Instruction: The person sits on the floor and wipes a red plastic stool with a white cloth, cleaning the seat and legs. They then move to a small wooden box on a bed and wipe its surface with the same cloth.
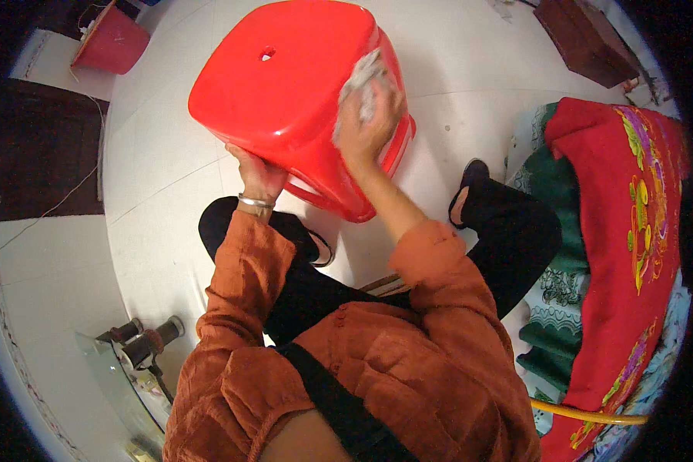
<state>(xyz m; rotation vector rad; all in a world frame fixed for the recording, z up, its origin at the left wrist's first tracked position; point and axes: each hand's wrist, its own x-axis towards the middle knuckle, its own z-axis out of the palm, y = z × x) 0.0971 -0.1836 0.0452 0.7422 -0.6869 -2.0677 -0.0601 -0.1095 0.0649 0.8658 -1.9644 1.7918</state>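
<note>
A red plastic stool [285, 69] with a small hole in its seat stands tilted in front of me. My left hand [258, 175] grips the near left edge of its seat, fingers curled under the rim, a bangle on the wrist. On the stool's right side, my right hand [369, 123] presses a crumpled greyish-white cloth [362, 77] against the seat edge and side. That hand is slightly blurred, and its fingers are closed over the cloth.
To the right lies a red embroidered cloth [593, 192] over green fabric [566, 254]. A brown box [585, 38] sits at the far right, a pink-red bucket [114, 40] at the far left. Left of me is a glass-topped table [108, 377]. Below is a white tiled floor [162, 154].
</note>
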